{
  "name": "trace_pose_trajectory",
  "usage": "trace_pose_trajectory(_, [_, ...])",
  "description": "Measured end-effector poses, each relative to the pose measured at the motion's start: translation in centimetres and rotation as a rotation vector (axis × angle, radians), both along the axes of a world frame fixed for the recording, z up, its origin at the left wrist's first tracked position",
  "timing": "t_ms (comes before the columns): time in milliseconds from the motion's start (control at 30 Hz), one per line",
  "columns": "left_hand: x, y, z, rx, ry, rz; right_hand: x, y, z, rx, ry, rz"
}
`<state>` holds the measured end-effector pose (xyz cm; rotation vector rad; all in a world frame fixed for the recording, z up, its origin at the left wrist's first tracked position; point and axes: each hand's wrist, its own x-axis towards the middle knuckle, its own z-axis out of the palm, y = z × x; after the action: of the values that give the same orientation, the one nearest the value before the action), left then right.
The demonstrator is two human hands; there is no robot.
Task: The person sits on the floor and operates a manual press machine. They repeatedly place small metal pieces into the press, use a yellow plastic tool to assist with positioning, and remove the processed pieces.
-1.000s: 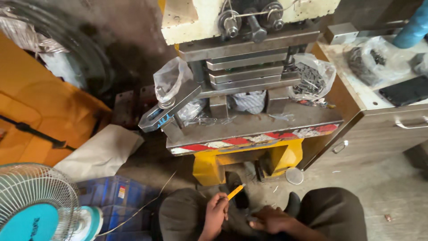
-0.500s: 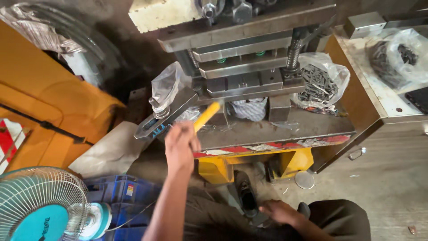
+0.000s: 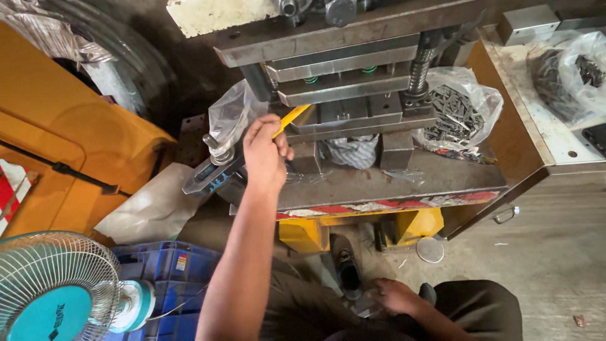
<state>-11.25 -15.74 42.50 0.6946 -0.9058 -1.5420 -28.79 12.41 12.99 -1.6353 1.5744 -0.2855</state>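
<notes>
Two hands are visible. The left hand (image 3: 264, 153) is closed around a yellow stick (image 3: 290, 118), whose tip reaches between the plates of the press (image 3: 353, 82) (above its bed). The right hand (image 3: 392, 295) rests low near the lap, fingers curled; I cannot tell whether it holds anything. Just left is a plastic bag (image 3: 230, 117).
</notes>
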Motion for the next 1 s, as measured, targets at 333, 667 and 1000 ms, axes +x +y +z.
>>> trace_pose_trajectory(333, [-0.9,1.8,-2.5,0.112,0.262,0.044,0.3,0.0,-0.1,-0.043,-0.005,0.011])
trace_pose_trajectory(667, [0.4,4.9,-2.3,0.073,0.181,0.089,0.4,-0.3,-0.3,0.001,0.009,0.016])
trace_pose_trajectory(1000, [-1.6,1.9,0.4,-0.125,-0.151,0.074,-0.1,-0.1,-0.2,-0.014,-0.001,0.002])
